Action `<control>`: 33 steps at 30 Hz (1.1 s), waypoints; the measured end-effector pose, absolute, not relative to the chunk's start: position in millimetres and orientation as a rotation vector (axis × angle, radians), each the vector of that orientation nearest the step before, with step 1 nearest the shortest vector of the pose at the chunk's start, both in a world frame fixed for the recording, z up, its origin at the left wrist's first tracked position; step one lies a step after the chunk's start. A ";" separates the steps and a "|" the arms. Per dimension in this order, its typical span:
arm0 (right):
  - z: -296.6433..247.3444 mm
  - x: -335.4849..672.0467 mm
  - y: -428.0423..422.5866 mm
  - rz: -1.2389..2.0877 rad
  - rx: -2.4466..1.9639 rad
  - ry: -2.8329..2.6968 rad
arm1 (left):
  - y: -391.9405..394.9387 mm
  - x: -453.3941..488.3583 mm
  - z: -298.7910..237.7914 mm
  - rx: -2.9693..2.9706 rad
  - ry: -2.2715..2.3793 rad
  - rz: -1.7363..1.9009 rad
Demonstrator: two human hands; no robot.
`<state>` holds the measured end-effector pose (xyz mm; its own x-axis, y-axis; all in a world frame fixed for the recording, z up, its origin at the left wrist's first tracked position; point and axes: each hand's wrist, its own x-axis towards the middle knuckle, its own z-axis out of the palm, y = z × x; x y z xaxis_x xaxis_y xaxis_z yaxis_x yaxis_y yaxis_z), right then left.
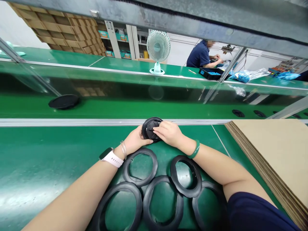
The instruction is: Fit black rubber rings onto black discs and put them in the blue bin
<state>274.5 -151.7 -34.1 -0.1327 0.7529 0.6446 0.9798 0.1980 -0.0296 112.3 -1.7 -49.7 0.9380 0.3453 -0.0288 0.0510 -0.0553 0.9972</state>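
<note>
A round black plastic part (149, 127) is held on the green table (48, 160) near the far edge. My left hand (135, 140) grips it from the left and below. My right hand (168, 133) covers its right side with fingers curled over the top. Several black rubber rings (140, 166) lie flat on the table between my forearms, close to me. My left wrist wears a white watch and bangles, my right wrist a green bangle.
A stack of cardboard sheets (276, 154) lies to the right. Beyond the table runs a green conveyor with a black disc (64, 101) and small black parts (238, 113). A small fan (158, 51) stands farther back, and a person in dark blue (201, 56) works there.
</note>
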 end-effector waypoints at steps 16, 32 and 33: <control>-39.9 267.3 -146.9 -0.769 -1.491 -1.978 | -2.1 112.5 -52.3 1.602 0.332 0.288; -33.2 256.3 -149.3 -0.588 -1.673 -1.953 | -3.3 109.9 -45.8 1.692 0.369 0.294; -32.8 254.2 -149.2 -0.575 -1.700 -1.943 | -3.7 109.8 -45.1 1.701 0.376 0.298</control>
<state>254.2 -149.2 -32.8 -0.1028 0.7837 0.6126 0.9908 0.1349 -0.0064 109.8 -3.7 -45.1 0.9119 0.4101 -0.0148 0.0795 -0.1410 0.9868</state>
